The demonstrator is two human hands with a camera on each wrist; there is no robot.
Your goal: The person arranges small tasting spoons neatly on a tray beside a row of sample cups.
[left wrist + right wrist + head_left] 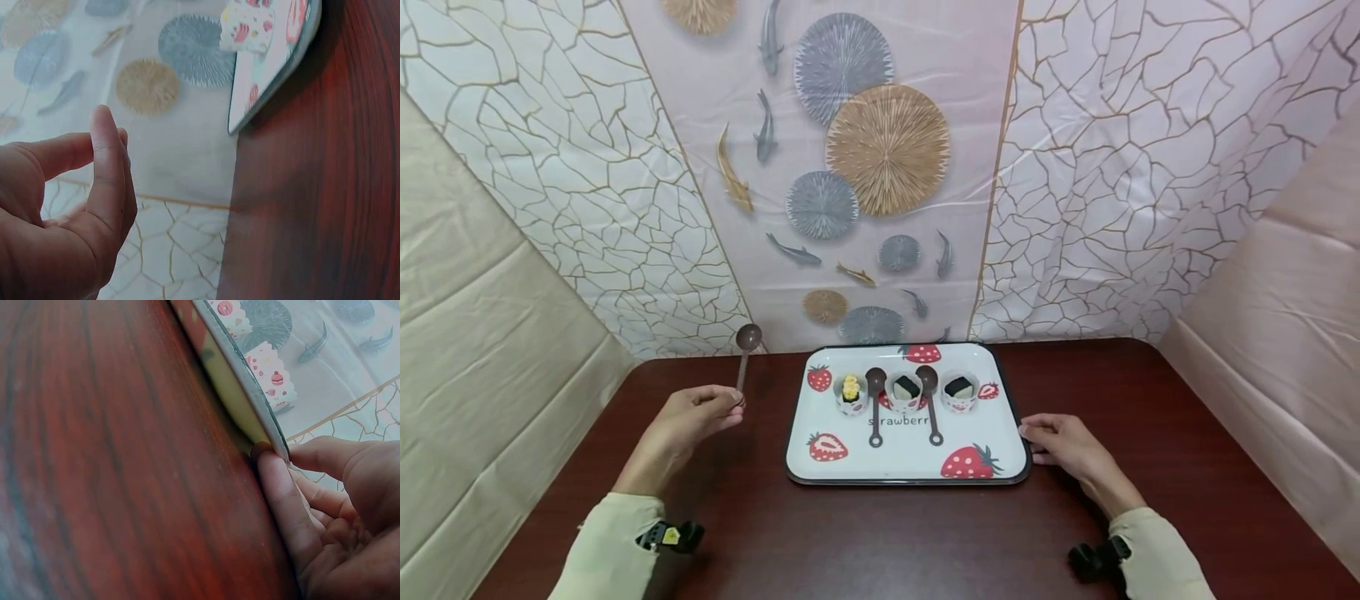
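Note:
My left hand [696, 417] pinches the handle end of a brown measuring spoon [748, 337] over the left of the table, its round bowl pointing away. The spoon does not show in the left wrist view, only the hand [94, 194]. At the right side of a white strawberry tray [857, 462], my right hand [1063, 446] pinches the dark rim. In the right wrist view, its fingers [284, 497] meet the tray's edge. On the tray lie two more brown spoons, a left one [876, 408] and a right one [932, 408], heads away from me.
Three paper cups stand on the tray. The left cup [851, 408] has a yellow-topped piece; the middle cup [904, 405] and right cup [959, 405] contain black-and-white pieces. The dark red table [865, 542] meets a patterned cloth [887, 275] behind the tray.

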